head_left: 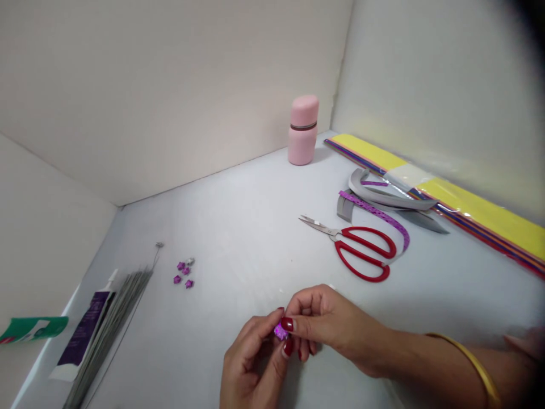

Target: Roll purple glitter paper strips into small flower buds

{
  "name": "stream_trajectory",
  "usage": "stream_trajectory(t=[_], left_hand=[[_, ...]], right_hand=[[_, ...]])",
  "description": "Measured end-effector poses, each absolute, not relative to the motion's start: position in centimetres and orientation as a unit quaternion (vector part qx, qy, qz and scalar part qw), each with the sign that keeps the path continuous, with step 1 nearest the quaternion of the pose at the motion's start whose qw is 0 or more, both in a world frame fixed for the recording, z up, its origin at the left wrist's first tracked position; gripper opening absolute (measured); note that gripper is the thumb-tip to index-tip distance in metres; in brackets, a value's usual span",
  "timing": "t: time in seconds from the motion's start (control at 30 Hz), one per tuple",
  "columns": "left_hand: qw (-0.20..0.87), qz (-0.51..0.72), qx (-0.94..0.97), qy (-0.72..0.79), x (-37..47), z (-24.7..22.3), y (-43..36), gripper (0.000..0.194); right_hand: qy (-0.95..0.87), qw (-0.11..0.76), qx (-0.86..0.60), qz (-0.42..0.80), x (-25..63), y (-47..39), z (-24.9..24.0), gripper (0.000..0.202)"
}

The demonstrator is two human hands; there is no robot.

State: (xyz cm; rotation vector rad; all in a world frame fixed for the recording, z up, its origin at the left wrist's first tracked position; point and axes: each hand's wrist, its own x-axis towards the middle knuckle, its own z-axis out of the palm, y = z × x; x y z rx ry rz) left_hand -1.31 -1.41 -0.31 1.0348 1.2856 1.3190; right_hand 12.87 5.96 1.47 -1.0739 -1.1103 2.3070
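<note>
Purple piece (280, 331), small, chunky, shiny with paler flecks, above the table (238, 238), clamped in the grip of left hand (241, 358) and right hand (327, 318). Far left, purple-and-white tube (83, 329), contents hidden; farther right, lidded pink flask (302, 146), contents hidden; then clear sleeve (400, 176) holding yellow and multicoloured strips (485, 211).

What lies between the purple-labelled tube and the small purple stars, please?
In the head view, a bundle of grey wires lies between the tube and stars.
</note>
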Motion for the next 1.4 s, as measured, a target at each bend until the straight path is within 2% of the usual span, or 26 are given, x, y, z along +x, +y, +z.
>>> stream_trajectory(t=[0.3, 0.4, 0.6, 0.83, 1.0, 1.13, 1.27, 1.4], left_hand=[[0.512, 0.524, 0.371, 0.571, -1.5, 0.5, -1.2, 0.016], [0.508, 0.53, 0.324, 0.597, -1.3, 0.7, -1.2, 0.016], [0.484, 0.545, 0.282, 0.624, -0.9, 0.7, -1.2, 0.02], [0.489, 0.556, 0.262, 0.619, -0.7, 1.0, -1.2, 0.018], [0.554, 0.557, 0.259, 0.561, -1.1, 0.5, -1.2, 0.024], [0.59, 0.549, 0.297, 0.513, -1.7, -0.2, -1.1, 0.015], [0.54, 0.559, 0.33, 0.536, -1.8, -0.4, -1.3, 0.011], [0.489, 0.545, 0.389, 0.559, -1.8, -0.6, -1.5, 0.01]], right_hand=[[-0.413, 0.158, -0.393, 0.806, 12.8, 5.9, 1.5, 0.027], [-0.405, 0.177, -0.373, 0.816, 12.7, 5.8, 1.4, 0.025], [-0.416, 0.187, -0.404, 0.793, 12.4, 5.6, 1.7, 0.011], [-0.394, 0.205, -0.371, 0.816, 12.5, 5.8, 1.5, 0.022], [-0.388, 0.185, -0.355, 0.83, 12.7, 5.9, 1.2, 0.024], [-0.366, 0.172, -0.325, 0.855, 12.7, 5.8, 1.3, 0.026], [-0.379, 0.167, -0.344, 0.843, 12.7, 5.7, 1.7, 0.023], [-0.405, 0.152, -0.392, 0.812, 12.6, 5.7, 2.3, 0.012]])
